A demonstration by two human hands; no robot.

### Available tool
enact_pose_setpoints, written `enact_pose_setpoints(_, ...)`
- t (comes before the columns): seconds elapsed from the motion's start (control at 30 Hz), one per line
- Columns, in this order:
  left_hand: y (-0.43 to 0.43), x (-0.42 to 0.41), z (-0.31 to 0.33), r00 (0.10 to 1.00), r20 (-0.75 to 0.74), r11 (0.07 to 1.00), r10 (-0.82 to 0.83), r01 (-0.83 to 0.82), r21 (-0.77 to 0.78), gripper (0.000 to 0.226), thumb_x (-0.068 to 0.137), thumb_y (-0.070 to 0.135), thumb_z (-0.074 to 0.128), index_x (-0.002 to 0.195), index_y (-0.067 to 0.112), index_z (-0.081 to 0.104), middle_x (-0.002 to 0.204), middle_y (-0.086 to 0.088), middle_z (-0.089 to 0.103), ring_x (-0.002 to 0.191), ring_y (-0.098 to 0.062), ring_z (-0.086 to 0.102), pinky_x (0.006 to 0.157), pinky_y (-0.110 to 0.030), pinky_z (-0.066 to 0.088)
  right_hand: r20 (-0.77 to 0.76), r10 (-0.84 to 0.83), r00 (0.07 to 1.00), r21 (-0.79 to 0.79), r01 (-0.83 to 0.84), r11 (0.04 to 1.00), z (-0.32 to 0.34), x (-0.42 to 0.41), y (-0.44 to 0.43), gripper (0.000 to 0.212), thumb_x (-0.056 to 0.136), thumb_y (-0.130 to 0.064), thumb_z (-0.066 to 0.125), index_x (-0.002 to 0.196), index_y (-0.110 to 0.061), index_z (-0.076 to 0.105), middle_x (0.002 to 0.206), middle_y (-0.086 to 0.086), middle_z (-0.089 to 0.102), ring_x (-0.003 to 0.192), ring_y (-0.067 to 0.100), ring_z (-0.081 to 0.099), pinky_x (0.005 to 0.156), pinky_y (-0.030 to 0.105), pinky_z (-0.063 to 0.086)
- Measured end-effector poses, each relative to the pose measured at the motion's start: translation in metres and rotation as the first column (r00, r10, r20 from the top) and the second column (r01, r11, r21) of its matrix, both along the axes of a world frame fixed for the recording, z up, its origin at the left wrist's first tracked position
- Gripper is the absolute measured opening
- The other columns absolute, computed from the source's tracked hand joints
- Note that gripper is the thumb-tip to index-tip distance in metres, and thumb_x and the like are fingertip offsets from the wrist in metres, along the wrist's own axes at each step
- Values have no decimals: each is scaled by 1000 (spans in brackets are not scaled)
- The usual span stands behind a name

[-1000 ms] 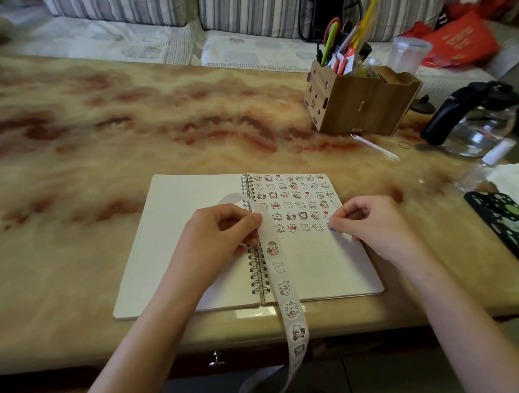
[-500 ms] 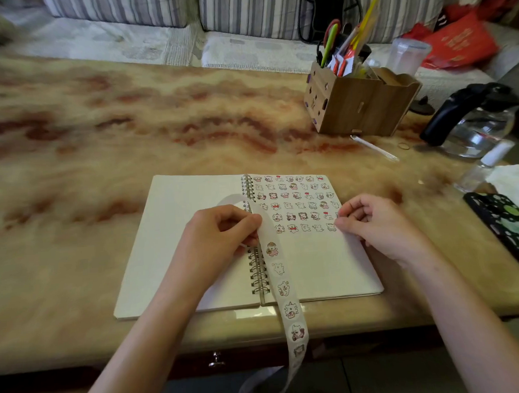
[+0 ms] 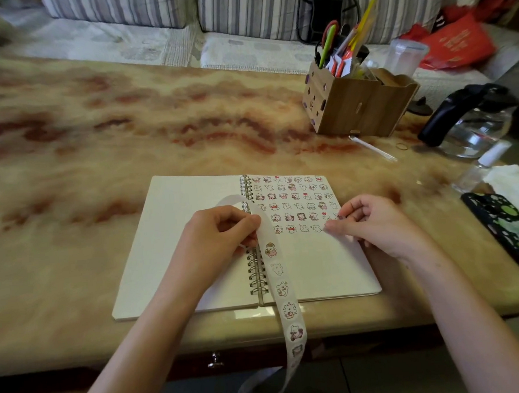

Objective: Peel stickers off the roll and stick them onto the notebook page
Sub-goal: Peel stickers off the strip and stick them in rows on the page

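A spiral notebook lies open near the table's front edge. Its right page carries several rows of small cartoon stickers across the top. A white sticker strip runs from the left page over the spiral and hangs off the table edge, with several stickers still on it. My left hand pinches the strip at the spiral. My right hand rests on the right page by the end of the lowest sticker row, fingers loosely apart, nothing visible in them.
A wooden organiser box with pens and scissors stands at the back right. A glass kettle, a small bottle, a tissue and a patterned phone crowd the right side. A sofa lies beyond the table.
My right hand lifted its pressing fingertips off the last sticker and slid slightly left, fingers spreading. My left hand and the strip stayed put.
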State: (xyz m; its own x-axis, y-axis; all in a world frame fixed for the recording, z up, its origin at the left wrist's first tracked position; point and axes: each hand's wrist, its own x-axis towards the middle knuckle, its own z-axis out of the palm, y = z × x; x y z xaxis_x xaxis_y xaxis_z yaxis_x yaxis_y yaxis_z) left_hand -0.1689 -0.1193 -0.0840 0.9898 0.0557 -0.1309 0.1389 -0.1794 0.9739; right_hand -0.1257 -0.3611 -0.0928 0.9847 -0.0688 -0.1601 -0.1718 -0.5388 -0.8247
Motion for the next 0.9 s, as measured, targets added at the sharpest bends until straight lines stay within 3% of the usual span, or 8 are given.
enact_pose_setpoints(0.23,0,0,0,1000,-7,1000,-4,4,3,13,86,19,65,78,11,71,72,-5,74,61,-6,66,57,-14,49,0,-22,1000,-29,22,999,-1,2,0,15,81,-12,73,83,-14,59,69,3,54,55,11,48,45,18,38)
enact_pose_setpoints(0.37,0,-1,1,1000,-10,1000,-3,3,12,13,86,20,66,78,12,71,72,-5,74,61,-6,65,57,-19,48,46,-70,997,-48,72,996,-2,0,8,32,71,-25,83,86,-8,59,66,1,52,55,11,45,50,21,34)
enact_pose_setpoints(0.57,0,-2,3,1000,12,1000,1,-1,27,13,86,25,65,78,16,71,69,-2,73,64,-9,64,48,-13,40,78,-97,992,-80,103,991,-6,6,4,22,78,-10,75,73,-16,55,64,2,54,55,15,48,57,28,40)
enact_pose_setpoints(0.7,1,-3,7,999,50,1000,-12,13,-27,13,88,19,62,80,12,70,67,-4,73,59,-5,65,45,-12,42,229,-130,965,-99,156,983,-6,1,8,14,83,-14,70,75,-18,59,69,3,60,63,17,55,65,33,44)
enact_pose_setpoints(0.8,0,-2,8,997,78,998,-6,10,-59,12,88,16,63,79,11,69,61,-1,70,57,-4,64,45,-13,42,332,-85,940,52,72,996,7,-11,25,6,89,-20,64,83,-17,63,72,3,65,58,4,57,55,21,46)
enact_pose_setpoints(0.9,0,-2,7,995,100,997,5,3,-77,11,87,16,63,79,11,68,62,-3,70,58,-7,65,46,-14,43,237,65,969,277,-132,952,17,-26,48,12,83,-30,67,88,-19,65,72,3,70,56,7,59,51,23,49)
